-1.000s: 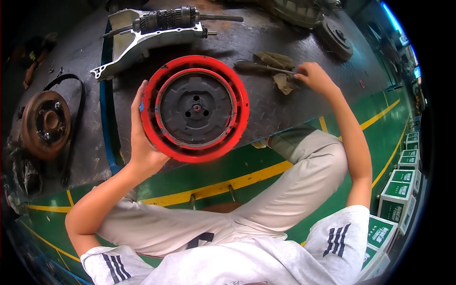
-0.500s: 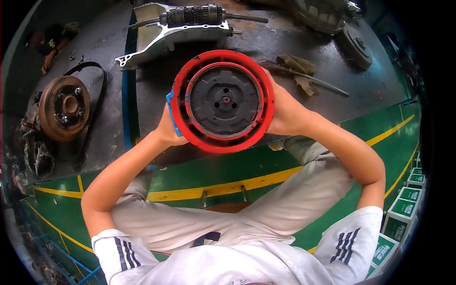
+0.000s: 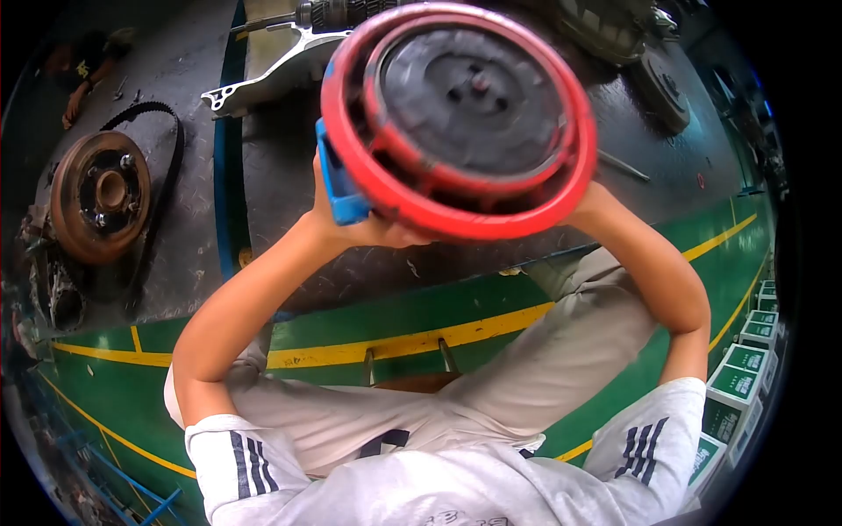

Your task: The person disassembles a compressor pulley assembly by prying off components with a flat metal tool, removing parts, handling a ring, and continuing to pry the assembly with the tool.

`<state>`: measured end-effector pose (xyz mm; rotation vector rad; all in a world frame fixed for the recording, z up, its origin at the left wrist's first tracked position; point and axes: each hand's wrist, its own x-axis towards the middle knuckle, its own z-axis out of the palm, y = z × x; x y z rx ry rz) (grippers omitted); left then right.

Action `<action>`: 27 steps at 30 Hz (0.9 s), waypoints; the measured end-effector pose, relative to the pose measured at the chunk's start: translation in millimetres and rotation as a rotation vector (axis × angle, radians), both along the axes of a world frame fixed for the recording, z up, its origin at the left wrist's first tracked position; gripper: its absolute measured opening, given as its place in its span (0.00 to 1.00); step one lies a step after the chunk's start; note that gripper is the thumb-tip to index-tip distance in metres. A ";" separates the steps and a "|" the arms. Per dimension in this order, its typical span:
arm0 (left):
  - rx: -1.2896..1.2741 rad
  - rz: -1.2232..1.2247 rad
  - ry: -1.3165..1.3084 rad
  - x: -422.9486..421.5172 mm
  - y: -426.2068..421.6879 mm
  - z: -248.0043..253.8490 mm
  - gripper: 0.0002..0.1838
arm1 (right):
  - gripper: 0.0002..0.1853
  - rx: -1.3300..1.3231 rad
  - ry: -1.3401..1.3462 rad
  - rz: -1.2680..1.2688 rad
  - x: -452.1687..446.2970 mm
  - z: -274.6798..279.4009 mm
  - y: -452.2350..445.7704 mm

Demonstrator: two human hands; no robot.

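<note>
A round red-rimmed part with a black centre disc (image 3: 474, 96) is held up in front of me, tilted, its face toward the camera. Several small holes surround the middle of the disc. A blue piece (image 3: 340, 188) sits at its left edge. My left hand (image 3: 373, 230) is closed on the lower left side, by the blue piece, with most fingers hidden underneath. On the lower right, my right hand (image 3: 589, 206) grips the rim from behind; its fingers are hidden by the part. I cannot tell the part's exact kind.
A rusty wheel-like drum (image 3: 101, 197) lies on the left table beside a black toothed belt (image 3: 178, 145). Behind the held part are an open metal housing (image 3: 263, 79) and a geared shaft (image 3: 338, 12). Another person's hand (image 3: 74, 105) shows at far left. Boxes (image 3: 732, 383) line the right.
Both hands have raised the red-rimmed part away from me and slightly right, nearer the camera. It has turned from facing straight up to tilted, and more of the blue piece shows.
</note>
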<state>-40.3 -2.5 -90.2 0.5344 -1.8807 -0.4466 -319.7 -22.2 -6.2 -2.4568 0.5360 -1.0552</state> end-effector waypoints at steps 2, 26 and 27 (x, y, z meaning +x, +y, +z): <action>-0.007 0.059 -0.193 -2.1 3.4 14.4 0.51 | 0.40 0.318 -0.046 -0.031 -13.0 13.9 4.8; 1.714 -0.156 0.466 -144.3 -134.8 83.1 0.34 | 0.35 1.449 -0.318 -0.376 -121.0 34.5 -107.3; 1.748 -0.223 0.479 -145.2 -138.5 86.9 0.32 | 0.35 1.449 -0.319 -0.368 -120.2 32.9 -109.4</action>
